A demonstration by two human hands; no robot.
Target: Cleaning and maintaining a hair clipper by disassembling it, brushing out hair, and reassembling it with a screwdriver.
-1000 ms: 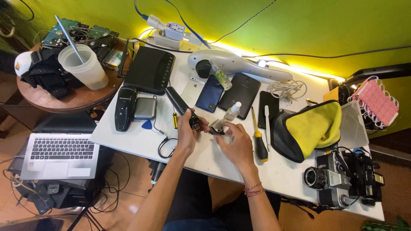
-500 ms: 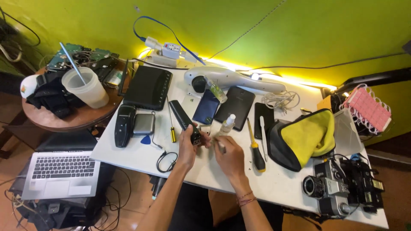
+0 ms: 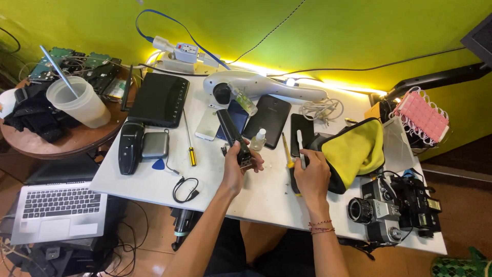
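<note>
Your left hand (image 3: 237, 166) closes around the near end of a long black bar-shaped device (image 3: 233, 135), hiding that end; the rest angles away over the white counter (image 3: 154, 182). Your right hand (image 3: 311, 174) curls over a yellow-handled screwdriver (image 3: 288, 159), covering most of its dark lower part, and pinches a slim white stick (image 3: 301, 149).

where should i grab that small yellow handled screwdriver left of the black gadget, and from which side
Probably by the yellow handle, coming straight down from above. The small screwdriver lies flat on the white table, thin shaft pointing away; the handle is thickest, with bare table on both sides.
</note>
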